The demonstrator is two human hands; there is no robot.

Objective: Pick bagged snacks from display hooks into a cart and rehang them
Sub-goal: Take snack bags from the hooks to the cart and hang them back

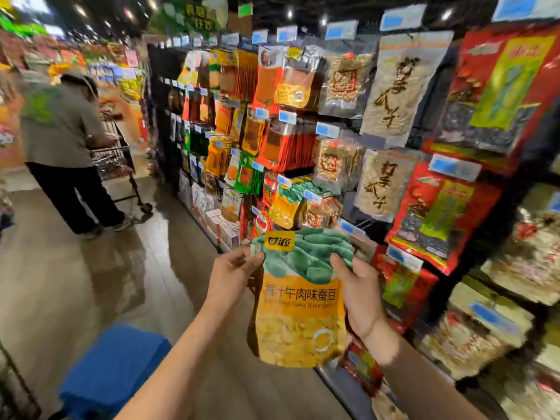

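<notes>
A yellow-and-green snack bag hangs upright between my two hands, in front of the lower display hooks. My left hand pinches its top left corner. My right hand grips its upper right edge, thumb on the green front. Matching yellow-and-green bags hang on a hook just above and behind it. The display wall carries several rows of hanging snack bags under blue price tags.
A blue cart part sits at the lower left, below my left forearm. A person in a grey shirt pushes a metal trolley down the aisle at the left. Large packs fill low shelves at the right.
</notes>
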